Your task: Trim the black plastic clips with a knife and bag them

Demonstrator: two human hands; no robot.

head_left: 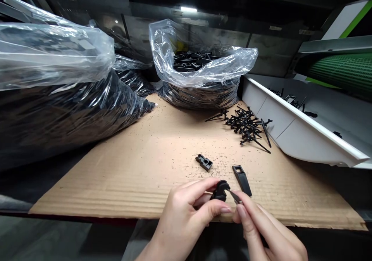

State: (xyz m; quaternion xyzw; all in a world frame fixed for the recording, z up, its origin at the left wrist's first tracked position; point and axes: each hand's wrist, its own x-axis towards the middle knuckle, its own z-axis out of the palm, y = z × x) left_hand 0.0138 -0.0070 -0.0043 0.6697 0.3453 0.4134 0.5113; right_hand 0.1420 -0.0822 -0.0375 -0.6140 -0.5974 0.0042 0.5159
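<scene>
My left hand [193,210] grips a small curved black plastic part [221,190] between thumb and fingers, above the front edge of the cardboard. In my right hand [258,226] is a thin pointed knife blade [235,196], pinched between thumb and forefinger. Its tip meets or nearly meets the inner curve of the part; contact is hard to make out. Whatever handle the blade has is hidden by my fingers. Just beyond my hands lie a black rectangular plastic piece [204,162] with a round hole and a longer black clip [242,180] with a square opening.
Cardboard [139,156] covers the work surface, with dark shavings scattered on it. Black stemmed plastic pieces [247,123] are heaped at right, beside a white bin [286,117]. An open plastic bag [200,90] of black parts stands behind; a large bag [58,109] bulges at left.
</scene>
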